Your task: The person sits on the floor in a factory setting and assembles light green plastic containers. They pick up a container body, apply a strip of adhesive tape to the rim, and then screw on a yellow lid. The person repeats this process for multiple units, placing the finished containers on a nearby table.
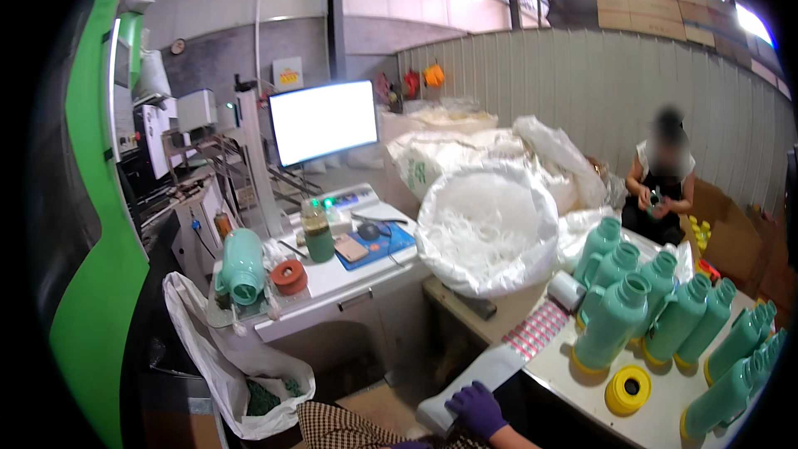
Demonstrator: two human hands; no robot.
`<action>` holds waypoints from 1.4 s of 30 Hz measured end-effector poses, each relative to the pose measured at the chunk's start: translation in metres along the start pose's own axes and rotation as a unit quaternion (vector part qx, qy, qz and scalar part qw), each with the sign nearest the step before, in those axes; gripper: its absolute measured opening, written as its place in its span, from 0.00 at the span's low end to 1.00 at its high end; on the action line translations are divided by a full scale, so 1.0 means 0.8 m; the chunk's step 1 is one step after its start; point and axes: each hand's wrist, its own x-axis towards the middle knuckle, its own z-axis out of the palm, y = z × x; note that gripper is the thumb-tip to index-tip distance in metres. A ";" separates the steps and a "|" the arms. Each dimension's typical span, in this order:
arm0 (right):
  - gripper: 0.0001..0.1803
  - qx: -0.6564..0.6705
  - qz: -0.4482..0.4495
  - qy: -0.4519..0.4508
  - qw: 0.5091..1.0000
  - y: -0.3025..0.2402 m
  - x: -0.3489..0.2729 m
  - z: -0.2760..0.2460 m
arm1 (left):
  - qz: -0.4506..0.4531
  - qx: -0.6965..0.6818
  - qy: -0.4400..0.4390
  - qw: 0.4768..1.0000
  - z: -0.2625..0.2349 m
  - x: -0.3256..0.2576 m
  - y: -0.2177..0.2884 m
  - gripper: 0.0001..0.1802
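My right hand, in a purple glove, lies over the edge of a pale label strip, fingers bent onto it. The strip runs up to the table, where rows of red-and-white labels and a white roll show. Of my left hand only a purple sliver appears at the lower edge, beside checked cloth; its fingers are hidden. Several green flask bodies with yellow bases stand on the right-hand table. A yellow ring lies in front of them.
A white sack of pale plastic strands stands behind the strip. The left desk holds a monitor, a green jug, a red ring and a bottle. Below hangs another sack. A person sits at the back right.
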 end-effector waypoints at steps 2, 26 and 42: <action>0.15 -0.011 -0.036 -0.137 0.990 -0.001 -0.001 0.023 | -0.015 -0.010 0.016 1.000 -0.034 0.005 0.030 0.26; 0.25 0.134 -0.008 -0.353 0.926 -0.054 0.020 0.156 | -0.045 0.010 0.110 0.993 -0.124 -0.025 0.097 0.21; 0.25 0.144 -0.011 -0.416 0.898 -0.054 -0.008 0.194 | -0.044 0.015 0.154 0.987 -0.112 -0.040 0.103 0.19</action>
